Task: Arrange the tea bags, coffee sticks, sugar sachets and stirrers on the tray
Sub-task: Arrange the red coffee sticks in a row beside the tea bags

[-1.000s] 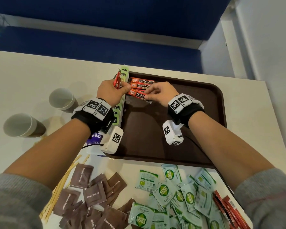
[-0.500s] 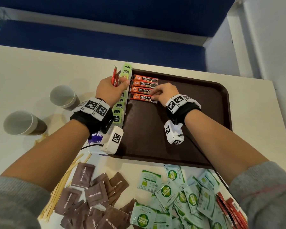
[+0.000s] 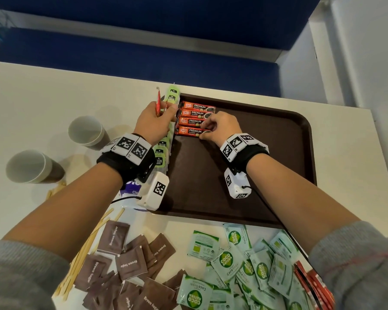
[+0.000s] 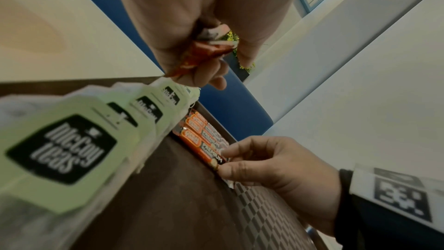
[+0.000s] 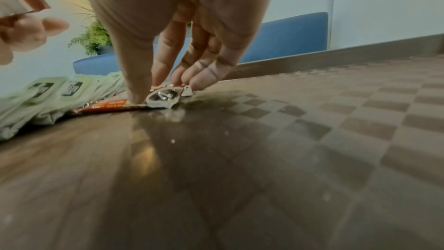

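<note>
Four red coffee sticks (image 3: 194,118) lie side by side at the far left of the brown tray (image 3: 278,153). My right hand (image 3: 202,132) pinches the end of the nearest coffee stick (image 5: 163,99), which lies flat on the tray (image 5: 288,140); the left wrist view shows thumb and forefinger (image 4: 223,161) on its tip. My left hand (image 3: 166,110) grips a few more red coffee sticks (image 3: 159,101) upright over the tray's left edge; they show in the palm (image 4: 204,52). Green tea bags (image 3: 164,148) (image 4: 62,149) line that edge.
Two paper cups (image 3: 86,130) (image 3: 29,166) stand left of the tray. On the table's near side lie wooden stirrers (image 3: 81,260), brown sugar sachets (image 3: 130,265), green coco sugar sachets (image 3: 244,265) and more red sticks (image 3: 309,283). A blue bench runs behind the table.
My right hand has brought the fourth coffee stick down from a slant and laid it flat in line below the other three. The left hand has kept its bundle in place.
</note>
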Motion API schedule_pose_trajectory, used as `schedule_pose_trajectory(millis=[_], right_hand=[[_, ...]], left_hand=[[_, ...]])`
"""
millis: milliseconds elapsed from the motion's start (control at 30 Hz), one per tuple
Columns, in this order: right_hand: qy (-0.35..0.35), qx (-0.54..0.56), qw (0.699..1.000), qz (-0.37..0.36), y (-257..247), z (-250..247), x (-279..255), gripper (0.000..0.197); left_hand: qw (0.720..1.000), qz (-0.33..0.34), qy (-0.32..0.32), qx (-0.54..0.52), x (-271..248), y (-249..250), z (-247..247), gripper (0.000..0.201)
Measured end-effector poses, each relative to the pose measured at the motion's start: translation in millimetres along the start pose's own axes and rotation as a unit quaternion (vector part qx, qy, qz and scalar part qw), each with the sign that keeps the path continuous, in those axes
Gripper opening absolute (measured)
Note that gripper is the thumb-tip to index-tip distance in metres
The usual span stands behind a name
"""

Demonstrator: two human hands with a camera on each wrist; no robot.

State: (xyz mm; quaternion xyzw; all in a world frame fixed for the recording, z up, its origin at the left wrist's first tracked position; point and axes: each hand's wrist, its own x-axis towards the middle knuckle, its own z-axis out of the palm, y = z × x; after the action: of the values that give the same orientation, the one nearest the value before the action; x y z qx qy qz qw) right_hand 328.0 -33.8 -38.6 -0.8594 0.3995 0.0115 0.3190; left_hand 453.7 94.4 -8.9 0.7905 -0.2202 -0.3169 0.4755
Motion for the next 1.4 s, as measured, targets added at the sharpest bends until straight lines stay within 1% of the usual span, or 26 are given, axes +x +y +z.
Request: schedule_pose_trajectory(millis=[133,233,300,367,400,467,533,600,633,700,800,867,933,1000,1100,1200,1400], right_hand=[[-0.008,0.000,1.000,0.002,1,2,1,0.024],[0.013,0.008,1.000,-0.012,1,1,0,0.027],[0.035,0.041,0.998,-0.042,-6,-3,-4,0.027],[0.037,0.103,0.991,-0.076,-18,-8,-10,0.029],[0.031,0.138,0.985,-0.095,-24,-11,-13,0.031],[0.012,0.182,0.974,-0.131,-36,-16,-17,0.036],[-0.004,0.179,0.972,-0.153,-44,-19,-19,0.040],[-0.019,0.168,0.972,-0.161,-49,-20,-20,0.040],[-0.025,0.168,0.972,-0.163,-50,-20,-20,0.039],[-0.032,0.167,0.972,-0.159,-50,-21,-20,0.035],[-0.019,0.164,0.976,-0.142,-47,-22,-19,0.028],[-0.006,0.178,0.976,-0.125,-44,-24,-19,0.028],[-0.007,0.208,0.973,-0.099,-40,-26,-19,0.030],[-0.019,0.257,0.963,-0.077,-37,-29,-20,0.033],[-0.032,0.263,0.961,-0.075,-31,-33,-20,0.032],[-0.044,0.239,0.967,-0.074,-26,-32,-20,0.030],[-0.027,0.201,0.977,-0.058,-18,-33,-19,0.025]], left_hand=[[0.999,-0.003,-0.028,-0.045,-4,4,3,0.024],[0.994,-0.013,-0.049,-0.102,-7,5,3,0.023],[0.985,-0.036,-0.058,-0.156,-7,6,3,0.022],[0.983,-0.042,-0.047,-0.172,-6,7,4,0.021],[0.985,-0.042,-0.030,-0.162,-5,7,5,0.024],[0.994,-0.042,0.011,-0.102,-3,8,4,0.040],[0.997,-0.041,0.032,-0.061,-2,9,4,0.052],[0.997,-0.042,0.035,-0.054,-1,10,4,0.054],[0.998,-0.037,0.037,-0.042,-2,11,3,0.053],[0.999,-0.018,0.037,-0.028,-3,11,1,0.044],[0.997,-0.007,0.011,-0.072,-5,10,-2,0.035],[0.996,-0.003,-0.007,-0.091,-8,10,-2,0.029],[0.995,-0.005,-0.018,-0.096,-10,13,-2,0.021],[0.992,-0.023,-0.017,-0.122,-10,16,-3,0.011],[0.985,-0.054,-0.008,-0.164,-10,20,-5,0.016],[0.992,-0.028,0.013,-0.122,-11,19,-5,0.008],[0.997,0.007,0.026,-0.077,-10,11,-5,0.018]])
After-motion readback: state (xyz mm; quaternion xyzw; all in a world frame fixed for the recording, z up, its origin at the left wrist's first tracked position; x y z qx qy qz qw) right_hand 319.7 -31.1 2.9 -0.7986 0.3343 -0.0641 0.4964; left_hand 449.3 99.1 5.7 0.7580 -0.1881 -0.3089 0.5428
